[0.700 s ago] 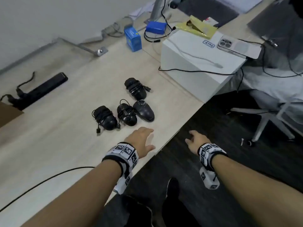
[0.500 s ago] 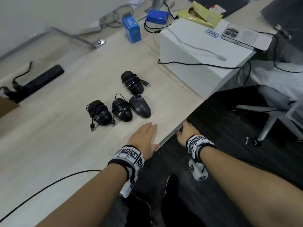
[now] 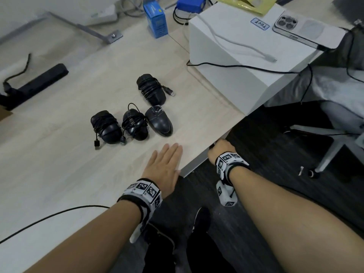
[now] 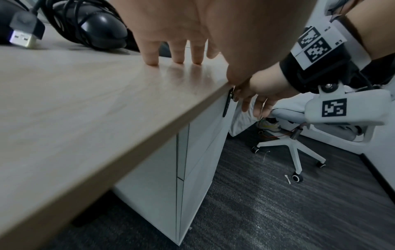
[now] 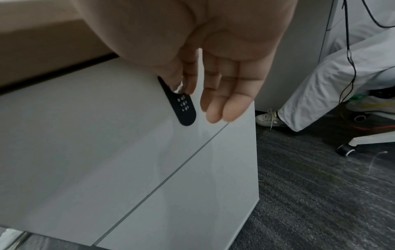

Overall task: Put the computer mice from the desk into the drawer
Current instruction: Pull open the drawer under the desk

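**Reaching for the drawer, mice untouched**

Pinching at the top of a black oval lock plate (image 5: 181, 103), the thumb and forefinger of the right hand (image 5: 213, 64) seem to hold a small shiny knob or key on the white drawer front (image 5: 119, 138); the other fingers hang straight and loose beside it, gripping nothing. What exactly is pinched is too hidden to name. Just across the desk edge, the left hand (image 3: 164, 168) lies flat, fingers straight and together, fingertips (image 4: 151, 59) pressing the desk (image 3: 59, 174) and holding nothing.

Just beyond those left fingertips sit the four black computer mice (image 3: 134, 115), three in a row, touching or nearly so, and one farther out, most wrapped in their own cables. None is in the drawer, which looks shut, so I judge the task barely begun: the drawer has to open, then all four go in.

Farther out on the pale wood surface lie a black power strip (image 3: 39, 81), a blue box (image 3: 156, 20) and a white box (image 3: 246, 52) carrying a phone (image 3: 307, 30). Below the right hand is dark carpet, with a white office chair (image 4: 299, 135) well off
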